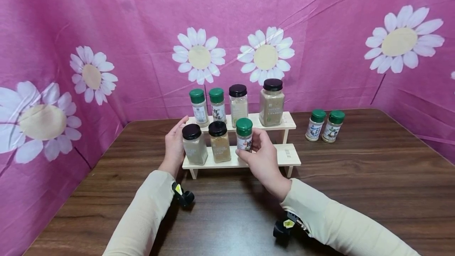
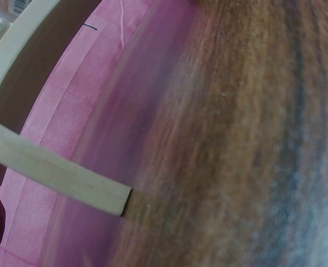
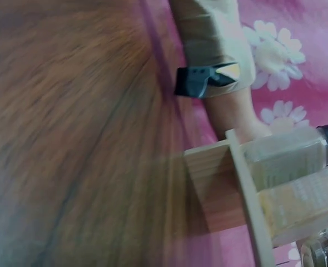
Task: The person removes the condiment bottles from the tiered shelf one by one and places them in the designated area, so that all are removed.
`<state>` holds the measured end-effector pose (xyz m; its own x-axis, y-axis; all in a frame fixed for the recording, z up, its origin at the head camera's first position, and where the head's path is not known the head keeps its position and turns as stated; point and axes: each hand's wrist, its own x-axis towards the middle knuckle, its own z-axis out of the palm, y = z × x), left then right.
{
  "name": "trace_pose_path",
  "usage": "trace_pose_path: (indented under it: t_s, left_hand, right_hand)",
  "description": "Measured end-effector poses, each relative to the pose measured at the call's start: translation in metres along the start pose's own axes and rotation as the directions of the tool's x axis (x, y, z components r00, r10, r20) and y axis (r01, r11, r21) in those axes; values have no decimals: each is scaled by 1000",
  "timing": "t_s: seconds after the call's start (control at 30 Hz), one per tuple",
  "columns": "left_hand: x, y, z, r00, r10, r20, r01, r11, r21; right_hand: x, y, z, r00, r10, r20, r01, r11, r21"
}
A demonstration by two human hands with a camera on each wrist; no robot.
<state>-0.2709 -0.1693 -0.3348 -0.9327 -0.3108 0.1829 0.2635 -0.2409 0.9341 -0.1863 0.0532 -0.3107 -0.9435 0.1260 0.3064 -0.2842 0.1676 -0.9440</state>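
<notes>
right hand pinches green-capped spice shaker upright, over lower shelf of two-tier wooden rack | left hand at rack's left end, grip hidden | advisable: lower level, clear of black-capped amber-powder jar

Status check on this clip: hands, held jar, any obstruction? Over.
Right hand grips green-capped jar at lower level of wooden rack. Left hand at rack's left end. Likeliest snag: black-capped yellowish jar, close on its left.

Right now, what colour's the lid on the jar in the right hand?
Green lid; clearest in head view.
</notes>
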Motion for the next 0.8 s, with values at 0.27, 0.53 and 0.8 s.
trace_pose_path:
  t_s: [0.27, 0.53, 0.8]
  left_hand:
    - [-2, 2, -1, 1000, -7, 2, 7, 1000, 15]
    - [-1, 2, -1, 1000, -1, 4, 1, 1000, 17]
    - [-1, 2, 0, 1000, -2, 7, 2, 1000, 13]
  right_hand:
    - [0, -14, -2, 997, -65, -38, 66, 997, 45]
    - [5, -15, -8, 971, -198, -135, 204, 978, 35]
    - [12, -10, -19, 912, -336, -237, 353, 935, 33]
